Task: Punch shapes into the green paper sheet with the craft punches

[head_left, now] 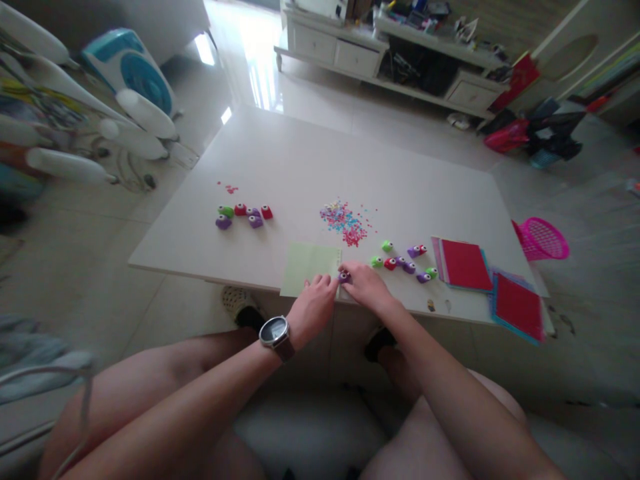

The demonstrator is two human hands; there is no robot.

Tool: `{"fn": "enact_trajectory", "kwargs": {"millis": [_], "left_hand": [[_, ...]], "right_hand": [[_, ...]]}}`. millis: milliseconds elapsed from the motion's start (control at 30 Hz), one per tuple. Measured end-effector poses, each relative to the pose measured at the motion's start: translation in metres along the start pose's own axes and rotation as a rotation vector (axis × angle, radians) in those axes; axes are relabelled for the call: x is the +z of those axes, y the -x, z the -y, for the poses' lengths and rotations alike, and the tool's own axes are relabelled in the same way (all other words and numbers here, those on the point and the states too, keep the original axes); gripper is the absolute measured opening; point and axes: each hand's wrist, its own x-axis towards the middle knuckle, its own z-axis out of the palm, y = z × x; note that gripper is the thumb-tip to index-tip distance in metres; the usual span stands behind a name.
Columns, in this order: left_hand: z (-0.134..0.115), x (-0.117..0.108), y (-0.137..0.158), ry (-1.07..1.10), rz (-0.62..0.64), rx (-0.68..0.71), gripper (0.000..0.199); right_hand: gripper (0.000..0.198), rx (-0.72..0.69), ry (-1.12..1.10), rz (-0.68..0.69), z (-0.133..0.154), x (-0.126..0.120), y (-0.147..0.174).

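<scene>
My left hand (314,307), with a watch on its wrist, rests on the near edge of a pale green paper sheet (309,265) lying at the front of the white table (310,160). My right hand (365,285) pinches a small purple paper punch (344,275) at the sheet's right corner. A pile of pink and blue paper confetti (345,222) lies just beyond the sheet. More small punches (403,262) in green, red and purple sit to the right of my right hand.
Another group of punches (244,215) lies at the table's left. Stacks of red and coloured paper (465,265) sit at the right front edge. A pink basket (543,238) stands on the floor at the right. A fan (131,70) and a low cabinet (360,57) stand beyond.
</scene>
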Motion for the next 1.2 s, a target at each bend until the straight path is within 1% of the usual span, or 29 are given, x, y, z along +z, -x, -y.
{"fn": "enact_trajectory", "kwargs": {"millis": [100,167,300,367,467,633,833,1067,1200], "left_hand": [[0.002,0.000,0.001,-0.017,-0.015,0.011,0.024],[0.004,-0.002,0.001,-0.070,-0.047,0.012,0.024],[0.009,-0.001,0.000,-0.137,-0.125,-0.046,0.032],[0.012,0.001,-0.001,-0.126,-0.114,-0.083,0.041],[0.013,0.005,0.000,-0.097,-0.060,-0.099,0.053],[0.012,0.006,0.001,-0.063,-0.033,-0.086,0.054],[0.010,0.005,0.003,-0.040,-0.009,-0.060,0.055],[0.008,0.003,0.004,-0.043,0.012,-0.048,0.060],[0.007,0.002,0.005,-0.040,0.025,-0.047,0.061]], "right_hand": [[0.026,-0.003,-0.013,-0.007,0.001,-0.003,0.001],[0.024,0.018,-0.059,-0.018,0.000,-0.006,0.002],[0.016,0.167,-0.183,-0.014,-0.002,-0.010,0.000],[0.013,0.210,-0.213,0.020,-0.004,-0.009,-0.002],[0.016,0.206,-0.219,0.049,-0.006,-0.006,-0.003],[0.015,0.195,-0.212,0.073,-0.007,-0.004,-0.004],[0.013,0.224,-0.224,0.097,-0.007,-0.009,-0.005],[0.009,0.225,-0.254,0.080,-0.010,-0.009,-0.007],[0.006,0.239,-0.255,0.049,-0.010,-0.010,-0.009]]}}
